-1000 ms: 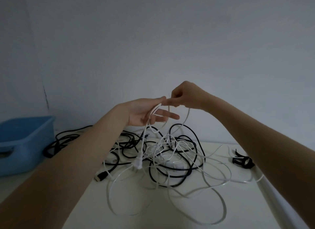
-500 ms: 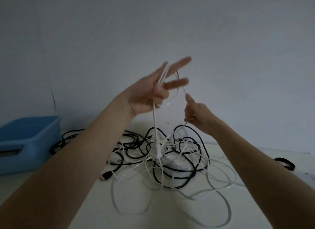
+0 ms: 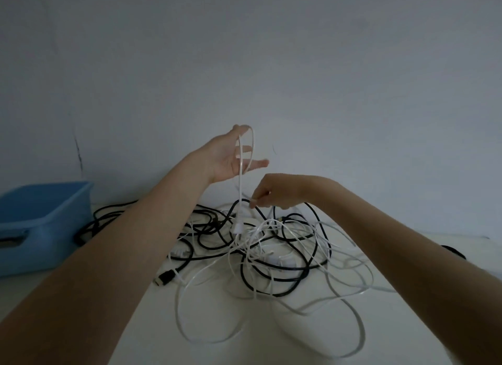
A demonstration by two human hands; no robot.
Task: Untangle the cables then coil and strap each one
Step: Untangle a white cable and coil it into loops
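Cables: white cable (image 3: 240, 190) looped over left hand (image 3: 228, 158), raised above the tangle; loop drapes over the top fingers and two strands hang down at 6 o'clock into the pile; left hand fingers spread and mostly straight, palm facing right, cable lying across them rather than squeezed; white plug (image 3: 237, 227) dangles on the hanging strand just above the heap; right hand (image 3: 274, 193) lower, at 4 o'clock of the left hand, fingers curled, fingertips pinching a thin white strand near the top of the pile; exact strand hard to tell apart from the others; tangle (image 3: 260, 250) of black and white cables sits mid-table, black loops mostly at the back and centre, white loops spilling out to 5 and 7 o'clock toward the near edge; black connector (image 3: 164, 277) lies at 8 o'clock of the heap, touching the table (image 3: 217, 345); blue bin (image 3: 40, 223) at 9 o'clock, at the left edge of the table, a black cable running up close to its side; black straps (image 3: 452, 252) at 3 o'clock near the right table edge, partly hidden by the right forearm; wall (image 3: 298, 65) just behind the pile at 12 o'clock; bare table surface at 6 o'clock between the forearms and at 1 o'clock behind the right wrist; white loops reach close to the right edge.
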